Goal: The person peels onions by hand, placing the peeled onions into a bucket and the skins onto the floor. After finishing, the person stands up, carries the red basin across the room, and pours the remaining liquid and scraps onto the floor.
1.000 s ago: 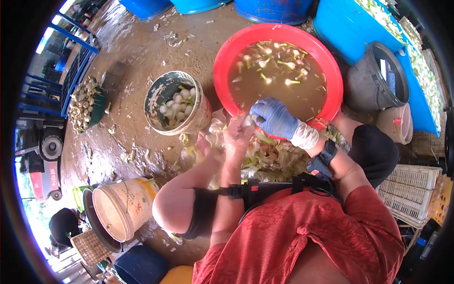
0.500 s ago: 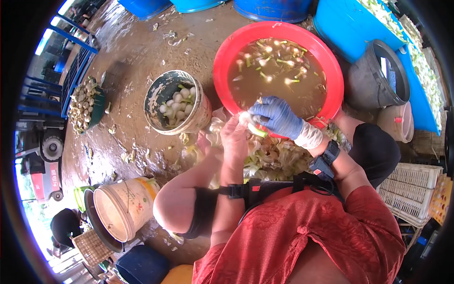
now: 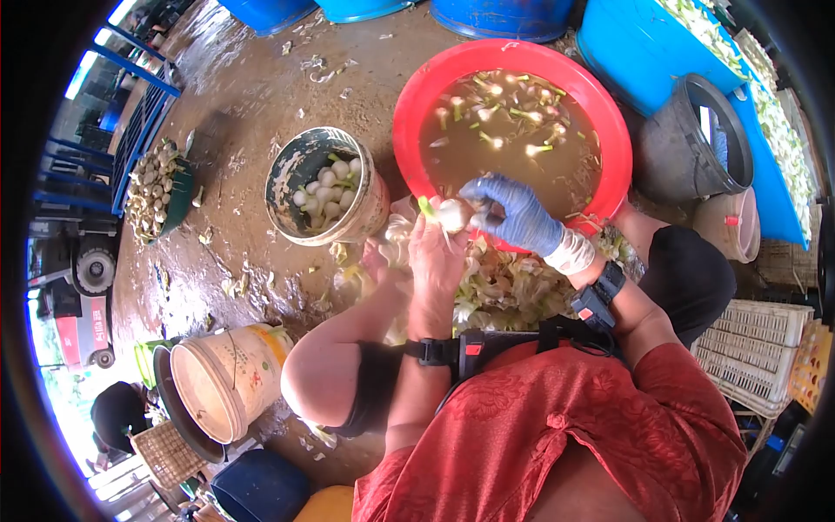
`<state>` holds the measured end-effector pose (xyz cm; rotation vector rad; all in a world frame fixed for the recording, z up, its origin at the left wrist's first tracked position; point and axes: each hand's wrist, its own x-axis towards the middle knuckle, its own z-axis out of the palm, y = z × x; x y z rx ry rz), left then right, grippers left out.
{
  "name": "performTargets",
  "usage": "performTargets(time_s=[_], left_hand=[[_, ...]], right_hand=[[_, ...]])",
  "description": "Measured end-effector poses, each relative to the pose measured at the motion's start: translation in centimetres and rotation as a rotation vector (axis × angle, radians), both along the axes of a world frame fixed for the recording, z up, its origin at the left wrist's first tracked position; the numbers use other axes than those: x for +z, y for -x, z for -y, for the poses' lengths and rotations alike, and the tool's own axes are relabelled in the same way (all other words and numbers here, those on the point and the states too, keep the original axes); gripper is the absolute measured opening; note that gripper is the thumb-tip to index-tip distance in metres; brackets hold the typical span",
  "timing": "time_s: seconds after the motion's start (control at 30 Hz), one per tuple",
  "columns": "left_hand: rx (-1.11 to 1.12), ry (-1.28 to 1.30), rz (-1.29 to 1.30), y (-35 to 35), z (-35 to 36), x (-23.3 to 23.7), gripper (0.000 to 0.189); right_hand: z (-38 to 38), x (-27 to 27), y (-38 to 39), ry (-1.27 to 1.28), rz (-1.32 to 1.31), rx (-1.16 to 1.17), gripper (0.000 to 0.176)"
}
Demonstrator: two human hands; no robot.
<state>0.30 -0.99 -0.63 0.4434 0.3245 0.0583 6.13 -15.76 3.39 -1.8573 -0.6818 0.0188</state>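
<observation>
My bare left hand [image 3: 435, 257] grips a fresh garlic bulb [image 3: 451, 215] over the near rim of a red basin [image 3: 405, 130]. Its short green stem points up and to the left. On the bulb's right side, my right hand [image 3: 515, 213], in a blue glove, has its fingers curled close together at the root end. What those fingertips pinch is too small to make out. Muddy water fills the basin, with several stemmed garlic bulbs [image 3: 537, 150] floating in it. Left of the basin stands a bucket [image 3: 376, 204] holding peeled white bulbs [image 3: 329, 196].
Garlic peelings [image 3: 513, 287] lie heaped between my legs. A green container [image 3: 181, 200] piled with bulbs stands far left. Near my left knee a cream bucket [image 3: 239, 374] lies tilted. Black bucket [image 3: 687, 143], blue tub [image 3: 639, 52] and white crates [image 3: 757, 352] line the right.
The garlic bulb has turned in my left hand: its stem pointed lower right and now points upper left. My right hand has shifted slightly and now touches the bulb's other end.
</observation>
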Motion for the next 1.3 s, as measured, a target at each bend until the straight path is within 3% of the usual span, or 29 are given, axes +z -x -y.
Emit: performTargets(time_s=[0.03,0.1,0.17,0.23,0.47,0.67,0.9,1.03,1.07,1.1,1.17,1.23,1.3], left_hand=[[0.001,-0.001,0.0,0.0,0.1,-0.5,0.026],[-0.007,-0.119,0.049,0.2,0.0,-1.7,0.025],[0.01,-0.171,-0.026,0.4,0.5,-0.9,0.023],[0.093,-0.158,-0.037,0.4,0.9,-0.3,0.021],[0.114,-0.169,0.104,0.6,1.5,-0.7,0.021],[0.073,-0.228,0.05,0.8,0.8,-0.1,0.014],[0.093,-0.085,0.203,0.6,0.4,0.6,0.019],[0.062,-0.042,0.265,0.2,-0.4,0.9,0.022],[0.064,-0.043,0.265,0.2,-0.5,0.9,0.022],[0.067,-0.039,0.246,0.1,-0.7,0.9,0.024],[0.068,-0.032,0.223,0.1,-0.8,1.0,0.026],[0.063,-0.039,0.196,0.0,-0.8,1.0,0.023],[0.065,-0.072,0.169,0.1,-0.6,0.5,0.022]], right_hand=[[-0.4,0.0,0.2,-0.001,0.0,0.001,0.034],[-1.1,-0.2,0.6,0.067,0.264,0.065,0.042],[-1.5,-0.3,1.1,0.151,0.27,0.07,0.045],[-2.2,-0.9,1.4,0.167,0.394,-0.045,0.04],[-2.7,-1.3,1.0,0.252,0.468,-0.122,0.017],[-2.8,-0.8,1.0,-0.033,0.182,-0.176,0.009],[-1.4,-3.2,-1.8,-0.145,-0.116,-0.282,0.005],[-0.2,-4.4,-3.2,-0.051,-0.246,-0.368,0.005],[0.1,-4.6,-3.2,-0.205,-0.345,-0.209,0.007],[0.1,-5.0,-3.0,-0.205,-0.346,-0.207,0.007],[-0.4,-2.1,-0.8,-0.047,-0.063,-0.152,0.014],[-0.6,-0.4,0.4,-0.069,-0.158,-0.048,0.024],[-1.3,0.5,0.7,0.038,0.224,0.109,0.035]])
